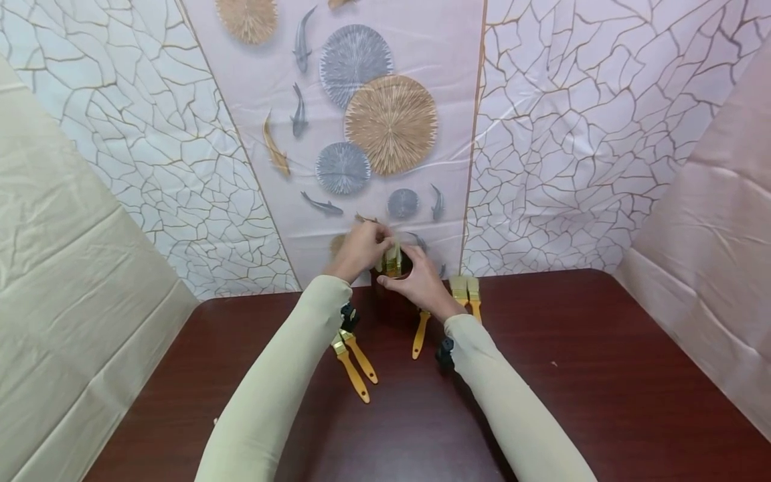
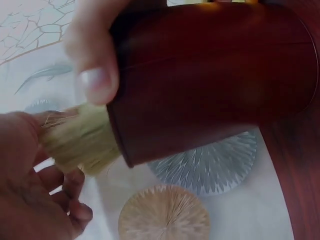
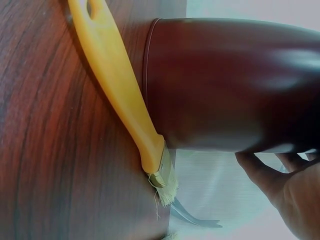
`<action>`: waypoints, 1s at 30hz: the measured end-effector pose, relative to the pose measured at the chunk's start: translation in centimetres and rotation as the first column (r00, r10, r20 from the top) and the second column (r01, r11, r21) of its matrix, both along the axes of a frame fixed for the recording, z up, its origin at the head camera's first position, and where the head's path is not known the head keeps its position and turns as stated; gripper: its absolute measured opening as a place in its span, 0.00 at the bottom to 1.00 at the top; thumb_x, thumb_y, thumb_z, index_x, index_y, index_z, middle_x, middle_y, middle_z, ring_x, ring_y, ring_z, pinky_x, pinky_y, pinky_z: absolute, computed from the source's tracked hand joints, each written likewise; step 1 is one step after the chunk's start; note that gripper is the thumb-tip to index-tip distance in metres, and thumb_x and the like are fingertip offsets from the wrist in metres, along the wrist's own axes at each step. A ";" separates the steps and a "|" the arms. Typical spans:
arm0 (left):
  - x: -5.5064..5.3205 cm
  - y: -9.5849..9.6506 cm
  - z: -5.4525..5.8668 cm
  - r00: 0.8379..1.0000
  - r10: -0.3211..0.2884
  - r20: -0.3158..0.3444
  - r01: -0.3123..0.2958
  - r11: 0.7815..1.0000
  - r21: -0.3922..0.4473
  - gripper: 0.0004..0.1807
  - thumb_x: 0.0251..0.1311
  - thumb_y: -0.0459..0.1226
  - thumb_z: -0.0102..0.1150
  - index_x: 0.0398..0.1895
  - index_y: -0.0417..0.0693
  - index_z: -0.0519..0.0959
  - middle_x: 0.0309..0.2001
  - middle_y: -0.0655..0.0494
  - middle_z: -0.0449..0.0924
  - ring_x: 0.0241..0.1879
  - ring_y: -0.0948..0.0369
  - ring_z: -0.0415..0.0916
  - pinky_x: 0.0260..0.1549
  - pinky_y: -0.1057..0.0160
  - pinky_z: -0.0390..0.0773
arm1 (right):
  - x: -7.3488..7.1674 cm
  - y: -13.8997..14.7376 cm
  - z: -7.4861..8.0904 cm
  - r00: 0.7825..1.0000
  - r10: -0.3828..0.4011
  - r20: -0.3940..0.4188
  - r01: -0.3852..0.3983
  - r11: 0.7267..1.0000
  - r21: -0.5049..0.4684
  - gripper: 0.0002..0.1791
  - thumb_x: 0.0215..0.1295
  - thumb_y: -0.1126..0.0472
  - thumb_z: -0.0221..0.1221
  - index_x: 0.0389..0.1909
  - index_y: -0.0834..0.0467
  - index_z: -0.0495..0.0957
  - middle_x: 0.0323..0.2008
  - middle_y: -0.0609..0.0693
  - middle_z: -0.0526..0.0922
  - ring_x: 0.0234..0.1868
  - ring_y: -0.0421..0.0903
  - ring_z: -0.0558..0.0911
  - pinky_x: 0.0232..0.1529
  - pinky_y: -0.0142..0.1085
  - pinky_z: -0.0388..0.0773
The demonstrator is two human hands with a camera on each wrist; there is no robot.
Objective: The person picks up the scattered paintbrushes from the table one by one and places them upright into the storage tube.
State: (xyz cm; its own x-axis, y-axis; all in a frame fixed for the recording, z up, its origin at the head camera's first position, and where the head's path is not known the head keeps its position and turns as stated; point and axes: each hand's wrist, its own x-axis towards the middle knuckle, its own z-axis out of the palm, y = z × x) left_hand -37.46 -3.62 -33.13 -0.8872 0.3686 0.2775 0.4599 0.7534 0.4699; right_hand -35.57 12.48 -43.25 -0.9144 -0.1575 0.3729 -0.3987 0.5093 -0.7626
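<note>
Head view: at the table's (image 1: 542, 304) far edge, left hand (image 1: 364, 248) pinches brush bristles (image 2: 87, 142); right hand (image 1: 421, 280) grips cup (image 2: 200, 80).

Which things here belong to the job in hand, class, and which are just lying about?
Belonging:
glossy dark-red cylindrical container, held by the right hand
pale-bristled paintbrush inside it, pinched by the left hand
loose yellow-handled paintbrushes, probably

Lying about:
small pale scrap on the dark-red wood-grained table
</note>
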 end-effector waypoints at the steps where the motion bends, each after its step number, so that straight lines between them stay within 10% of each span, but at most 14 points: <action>1: 0.0 0.1 -0.1 1.000 0.028 0.007 -0.028 1.000 -0.011 0.09 0.74 0.41 0.64 0.43 0.47 0.89 0.41 0.52 0.89 0.37 0.57 0.84 0.39 0.57 0.82 | 0.0 0.0 0.0 1.000 0.004 -0.004 -0.004 1.000 -0.002 0.53 0.60 0.39 0.74 0.80 0.55 0.64 0.74 0.55 0.68 0.71 0.57 0.72 0.69 0.56 0.72; 10: 0.9 0.9 -0.8 0.969 0.191 -0.159 -0.204 0.976 -0.072 0.09 0.67 0.46 0.71 0.45 0.55 0.90 0.42 0.59 0.90 0.43 0.56 0.86 0.49 0.50 0.79 | 0.2 0.1 -0.4 1.000 0.007 0.013 -0.006 1.000 -0.014 0.52 0.60 0.38 0.74 0.81 0.52 0.63 0.76 0.55 0.66 0.74 0.57 0.70 0.70 0.57 0.70; 21: 4.4 -3.0 1.2 0.992 0.039 -0.117 -0.002 0.952 0.306 0.11 0.74 0.42 0.64 0.44 0.46 0.90 0.37 0.52 0.90 0.33 0.58 0.84 0.34 0.56 0.81 | 0.0 -0.5 0.4 1.000 0.000 0.003 0.000 1.000 0.017 0.54 0.61 0.36 0.73 0.82 0.55 0.61 0.76 0.56 0.65 0.74 0.58 0.69 0.70 0.58 0.70; 30: 8.4 -6.9 1.3 0.999 0.034 -0.042 -0.019 0.949 0.314 0.12 0.75 0.44 0.63 0.46 0.47 0.89 0.39 0.54 0.88 0.38 0.57 0.84 0.43 0.53 0.82 | 0.2 0.0 0.1 1.000 0.007 0.019 -0.007 1.000 0.010 0.53 0.61 0.36 0.73 0.81 0.53 0.62 0.75 0.55 0.66 0.73 0.57 0.70 0.70 0.58 0.70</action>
